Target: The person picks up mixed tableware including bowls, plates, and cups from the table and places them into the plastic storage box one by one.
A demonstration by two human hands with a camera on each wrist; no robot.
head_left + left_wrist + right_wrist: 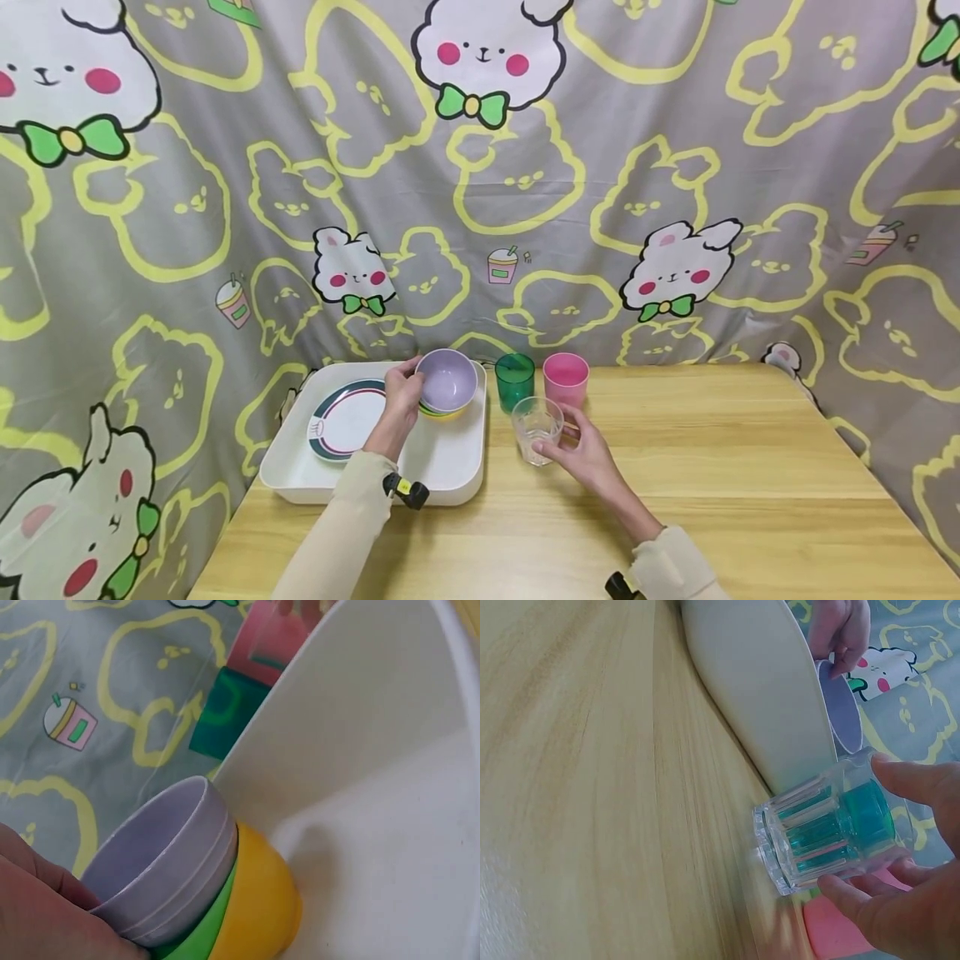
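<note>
My left hand (402,398) pinches the rim of a lilac bowl (448,382), thumb and fingers on its left side. That bowl sits tilted in a green bowl (196,934) and a yellow bowl (262,900), stacked in a white basin (450,475). With thumb and fingers on either side, my right hand (588,454) grips a clear tumbler (537,429) upright, close over the table in front of two other cups. Behind it stand a green cup (514,377) and a pink cup (567,375), the pink one partly hidden by my hand and the tumbler.
A white plate (347,423) with a dark green rim lies in the left half of the basin. The wooden table (720,467) stretches to the right. A patterned curtain (480,325) hangs right behind the cups and basin.
</note>
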